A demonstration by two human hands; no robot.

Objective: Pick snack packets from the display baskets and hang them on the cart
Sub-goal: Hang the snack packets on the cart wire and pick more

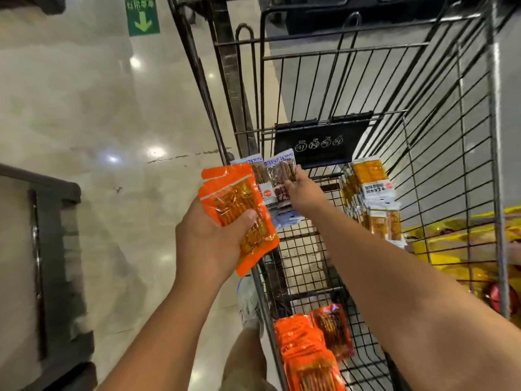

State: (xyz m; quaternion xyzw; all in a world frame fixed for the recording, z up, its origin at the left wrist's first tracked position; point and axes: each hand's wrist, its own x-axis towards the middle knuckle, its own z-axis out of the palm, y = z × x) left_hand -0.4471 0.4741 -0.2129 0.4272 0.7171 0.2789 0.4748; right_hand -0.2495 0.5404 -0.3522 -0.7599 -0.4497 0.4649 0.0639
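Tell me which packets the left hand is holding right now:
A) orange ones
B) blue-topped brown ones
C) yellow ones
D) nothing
A: the left hand grips a stack of orange packets, while the right hand holds one of the blue-topped packets on the side of the cart.

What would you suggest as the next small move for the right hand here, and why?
Probably release the blue-topped packets, which the right hand grips and which seem already hung on the cart, then take one packet from the orange stack the left hand holds. Other orange packets hang nearer the person, so the stack likely joins them.
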